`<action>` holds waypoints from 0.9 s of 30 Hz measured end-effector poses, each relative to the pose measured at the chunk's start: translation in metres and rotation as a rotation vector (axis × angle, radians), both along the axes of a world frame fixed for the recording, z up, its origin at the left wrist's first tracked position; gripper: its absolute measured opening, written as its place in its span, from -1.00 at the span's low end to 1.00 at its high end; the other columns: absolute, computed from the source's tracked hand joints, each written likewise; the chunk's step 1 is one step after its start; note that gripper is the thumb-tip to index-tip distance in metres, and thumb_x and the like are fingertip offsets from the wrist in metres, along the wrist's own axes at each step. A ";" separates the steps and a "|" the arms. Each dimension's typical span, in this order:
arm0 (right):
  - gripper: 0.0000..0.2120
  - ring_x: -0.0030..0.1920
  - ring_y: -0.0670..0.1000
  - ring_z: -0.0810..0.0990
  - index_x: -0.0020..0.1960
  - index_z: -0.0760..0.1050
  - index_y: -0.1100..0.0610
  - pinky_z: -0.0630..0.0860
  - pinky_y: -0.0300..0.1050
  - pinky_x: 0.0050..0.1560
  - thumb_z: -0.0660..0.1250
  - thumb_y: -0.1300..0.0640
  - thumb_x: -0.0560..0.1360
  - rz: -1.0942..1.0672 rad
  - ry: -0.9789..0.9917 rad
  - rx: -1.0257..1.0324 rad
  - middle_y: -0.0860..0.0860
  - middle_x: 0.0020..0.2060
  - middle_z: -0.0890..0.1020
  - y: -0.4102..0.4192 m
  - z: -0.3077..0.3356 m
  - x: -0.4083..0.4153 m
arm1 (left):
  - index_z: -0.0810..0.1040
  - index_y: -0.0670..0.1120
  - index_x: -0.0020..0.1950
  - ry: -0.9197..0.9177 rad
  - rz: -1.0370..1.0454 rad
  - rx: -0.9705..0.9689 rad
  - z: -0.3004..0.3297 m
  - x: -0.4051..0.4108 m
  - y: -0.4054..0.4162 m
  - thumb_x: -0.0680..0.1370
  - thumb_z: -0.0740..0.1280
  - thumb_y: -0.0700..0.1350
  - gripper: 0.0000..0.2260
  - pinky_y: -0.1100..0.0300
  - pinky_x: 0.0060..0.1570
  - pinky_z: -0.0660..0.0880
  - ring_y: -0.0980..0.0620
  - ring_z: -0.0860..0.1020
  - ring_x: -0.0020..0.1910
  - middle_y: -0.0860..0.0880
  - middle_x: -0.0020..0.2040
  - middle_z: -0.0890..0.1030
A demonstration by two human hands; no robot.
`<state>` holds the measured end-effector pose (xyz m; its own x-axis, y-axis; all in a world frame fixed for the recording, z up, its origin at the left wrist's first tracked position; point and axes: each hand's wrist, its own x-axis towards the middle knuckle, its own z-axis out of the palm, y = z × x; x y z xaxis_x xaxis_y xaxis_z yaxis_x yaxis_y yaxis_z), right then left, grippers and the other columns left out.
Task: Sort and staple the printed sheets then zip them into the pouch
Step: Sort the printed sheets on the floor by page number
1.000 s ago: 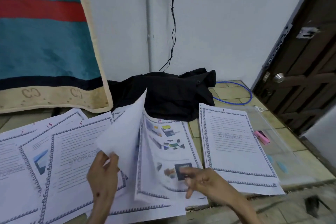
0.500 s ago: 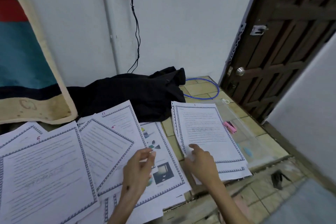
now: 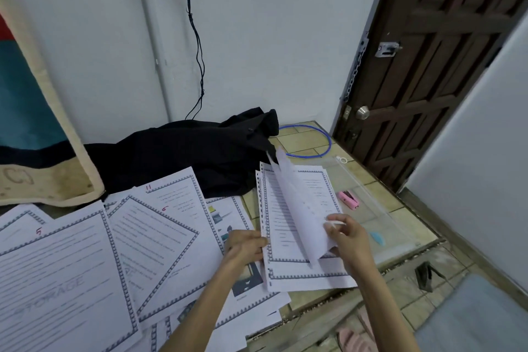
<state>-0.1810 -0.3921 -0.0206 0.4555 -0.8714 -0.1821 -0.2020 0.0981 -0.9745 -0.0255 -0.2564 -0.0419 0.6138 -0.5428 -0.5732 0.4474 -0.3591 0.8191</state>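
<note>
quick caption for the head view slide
Right hand lifts a sheet off the sorted stack; left hand steadies its edge.

Right hand (image 3: 347,234) raised, fingers pinching; left hand (image 3: 245,246) low, fingers curled, palm down.

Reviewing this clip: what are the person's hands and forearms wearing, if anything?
Nothing shows on them. The left hand and right hand are bare, with no gloves, rings, watch or bands visible. Both forearms are uncovered down to the frame's lower edge; no sleeve comes into view.
</note>
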 end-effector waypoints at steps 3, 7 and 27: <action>-0.74 -0.09 -0.04 0.53 -0.07 0.57 0.00 0.43 -0.11 -0.05 0.24 0.34 0.54 -0.053 -0.002 -0.167 0.02 -0.04 0.61 -0.010 0.003 -0.008 | 0.61 -0.27 -0.05 -0.022 0.049 -0.008 -0.004 0.009 0.012 0.33 0.51 -0.34 -0.77 0.20 -0.13 0.61 -0.02 0.65 -0.19 -0.12 -0.19 0.67; -0.62 -0.25 -0.25 0.51 -0.09 0.60 -0.03 0.42 -0.39 -0.23 0.13 0.35 0.58 -0.067 0.008 -0.188 0.02 0.07 0.62 -0.025 0.010 -0.015 | 0.63 -0.21 -0.11 -0.010 0.025 -0.002 -0.010 0.011 0.019 0.31 0.54 -0.30 -0.80 0.15 -0.08 0.61 -0.02 0.67 -0.16 -0.11 -0.18 0.70; -0.87 -0.20 0.16 0.62 -0.11 0.53 0.18 0.63 0.08 -0.23 0.24 0.19 0.57 0.041 0.100 -0.025 0.13 -0.23 0.63 0.004 0.013 -0.009 | 0.50 -0.22 0.21 0.176 0.033 -0.139 -0.018 0.012 0.030 0.60 0.18 -0.31 -0.78 -0.04 0.18 0.48 -0.13 0.57 0.05 -0.14 0.05 0.61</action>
<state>-0.1903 -0.3877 -0.0071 0.4712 -0.8575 -0.2064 -0.3015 0.0633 -0.9513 -0.0137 -0.2260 -0.0600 0.5300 -0.6053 -0.5939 0.5971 -0.2310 0.7682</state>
